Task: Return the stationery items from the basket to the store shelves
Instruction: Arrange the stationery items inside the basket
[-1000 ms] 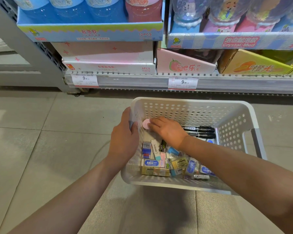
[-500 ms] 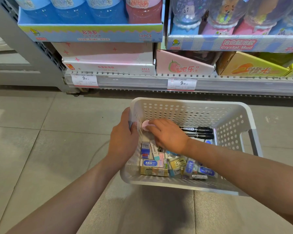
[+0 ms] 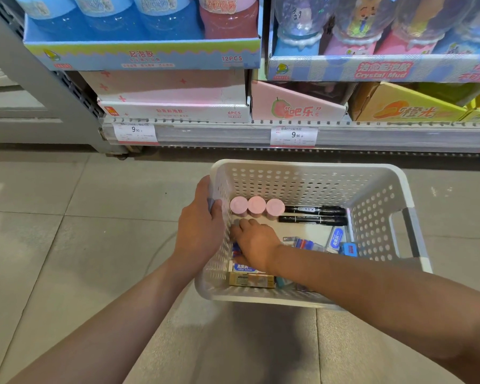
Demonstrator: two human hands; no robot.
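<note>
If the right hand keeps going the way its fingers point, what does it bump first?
Probably the basket's left wall, beside the left hand; the right hand points up-left there, though depth is unclear.

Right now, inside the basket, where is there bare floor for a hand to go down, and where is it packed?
One bare patch of the basket floor: below the two black markers, right of the right hand, left of the blue-labelled packs. It is crowded along the near wall with boxed erasers, and at the far left, where three pink caps stand in a row. The left hand grips the left rim.

Grey tiled floor (image 3: 67, 245) — perhaps scuffed, dim.
</note>
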